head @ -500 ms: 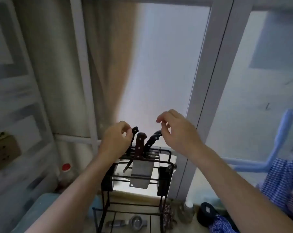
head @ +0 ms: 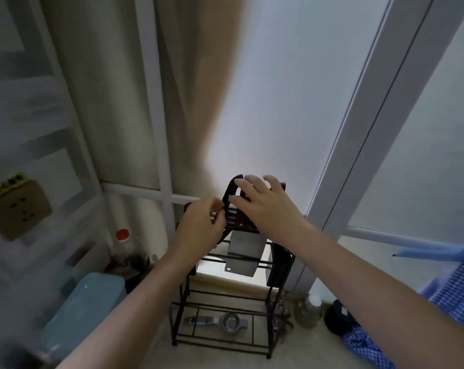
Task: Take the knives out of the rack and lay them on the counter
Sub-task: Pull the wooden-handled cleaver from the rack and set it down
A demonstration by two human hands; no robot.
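Observation:
A black wire rack [head: 276, 265] stands on the pale counter [head: 225, 358] against the window. A cleaver hangs in its top, broad steel blade [head: 242, 255] pointing down. Beside it a black-handled knife [head: 231, 191] tilts out of the top, its thin blade running down to the left. My left hand [head: 201, 225] is pinched on that knife's lower handle. My right hand [head: 262, 203] lies over the other handles with fingers spread, hiding most of the cleaver's brown handle. Whether it touches them I cannot tell.
A metal strainer [head: 230, 322] lies on the rack's bottom shelf. A glass jar [head: 308, 310] and a dark round object [head: 337, 318] stand right of the rack, with blue checked cloth [head: 452, 288] beyond. On the left are a red-capped bottle [head: 123, 235] and a blue-grey container [head: 84, 302].
My right hand has come down from above the rack onto the knife handles. My left hand stays pinched on the black-handled knife, which now stands higher and more tilted. The view has dipped.

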